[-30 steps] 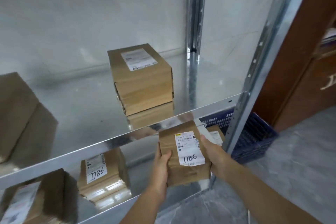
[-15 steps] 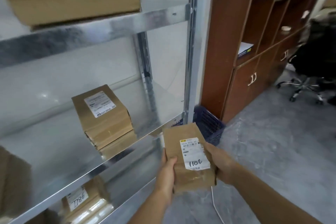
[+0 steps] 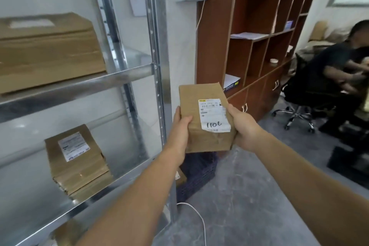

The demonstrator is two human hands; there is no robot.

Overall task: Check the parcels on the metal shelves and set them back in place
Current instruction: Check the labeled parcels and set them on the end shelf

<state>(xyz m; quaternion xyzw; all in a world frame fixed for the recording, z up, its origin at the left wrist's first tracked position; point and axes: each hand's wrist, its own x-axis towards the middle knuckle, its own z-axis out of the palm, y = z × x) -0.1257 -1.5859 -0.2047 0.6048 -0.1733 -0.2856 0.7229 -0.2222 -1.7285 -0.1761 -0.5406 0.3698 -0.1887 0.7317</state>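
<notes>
Both hands held one small brown parcel in the air, out in front of the metal shelves and just right of their front post. The left hand was clamped on its left edge with the thumb on top. The right hand was wrapped round its right side. Its white label faced up, with handwritten figures at the bottom.

The post stood between the held parcel and the shelf boards. Below the hands sat a dark blue crate on the grey floor, and a white cable curled beside it. To the right stood a brown wooden cabinet. Farther right, a person in dark clothes sat on an office chair.

Two shelf boards showed. Three parcels were plain to see: the held one, a large parcel on the upper board and a labelled parcel on the board below. A fourth brown corner peeked from the crate.
</notes>
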